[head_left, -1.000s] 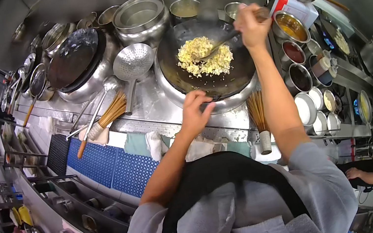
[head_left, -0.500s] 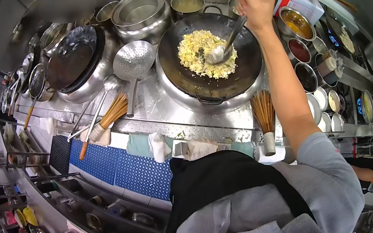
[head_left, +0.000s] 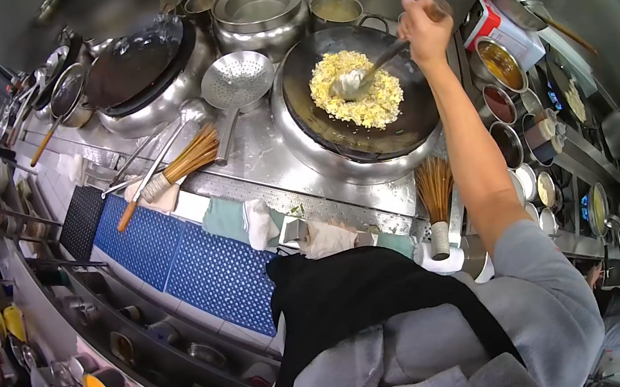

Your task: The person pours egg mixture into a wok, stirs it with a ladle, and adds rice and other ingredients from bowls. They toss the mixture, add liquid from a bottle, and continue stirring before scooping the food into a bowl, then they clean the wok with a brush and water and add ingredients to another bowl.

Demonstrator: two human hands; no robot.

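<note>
**My right grip (head_left: 427, 27) is closed on the ladle (head_left: 351, 87) over the wok (head_left: 420, 112)**

Just beyond my black apron (head_left: 351, 286), cloths (head_left: 329, 240) lie along the front edge of the bench (head_left: 261, 151), probably there for quick wiping or for handling hot metal. My left grip is out of view, so I cannot tell what it is doing. To the right, a bamboo brush (head_left: 435, 192) has its bound handle toward me, which would make it easy to pick up.

Past that, the wok sits in a steel collar (head_left: 373, 172), which seems to keep its round base steady. The yellow-and-white grains (head_left: 386, 105) are heaped inside, toward the far side of its middle. My fingers wrap the far end of the ladle's handle, likely to keep them off the heat; its bowl is among the grains, though how deep I cannot tell.

Left of the wok, a perforated strainer (head_left: 237, 80) lies with its handle toward me. Farther back, a wide steel pot (head_left: 257, 4) and a smaller pot of cloudy liquid (head_left: 335, 8) stand behind the cooking spot. Off right, pots of amber liquid (head_left: 501, 65) and red sauce (head_left: 498, 105) stand close together, I suppose to be within a ladle's reach.
</note>
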